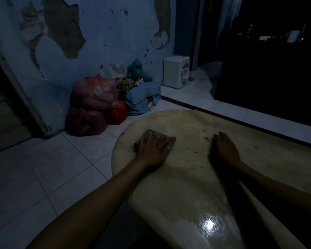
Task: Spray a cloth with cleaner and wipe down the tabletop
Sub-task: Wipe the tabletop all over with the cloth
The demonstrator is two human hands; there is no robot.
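Now you are pressing the cloth (152, 136) flat under your left hand (153, 147) near the surface's (187, 186) far-left edge, fingers straight, right hand (223, 150) resting open, risking pushing the crumbs (207, 138) onto the floor (43, 168).

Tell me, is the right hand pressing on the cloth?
No, the left hand lies flat on the cloth; the right hand rests on bare tabletop.
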